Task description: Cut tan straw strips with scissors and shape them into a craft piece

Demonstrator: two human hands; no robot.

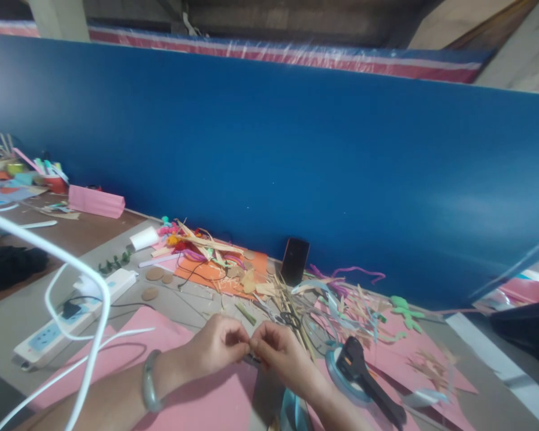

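Observation:
My left hand (220, 347) and my right hand (281, 353) meet over a pink paper sheet (206, 401) near the table's front. Both are pinched on a small thin item (250, 353) between their fingertips; it is too small to name. A grey bangle (149, 383) sits on my left wrist. A black glue gun (363, 377) lies just right of my right hand, on a roll of clear tape (336, 374). Scissors (291, 320) lie just beyond my fingers among straw strips.
A white power strip (72, 317) with white cables (72, 281) lies at left. Orange paper (215, 272) with craft scraps, a black phone (295, 261) leaning on the blue partition (296, 167), pipe cleaners, a green cut-out (404, 311) and a pink box (96, 202) surround the spot.

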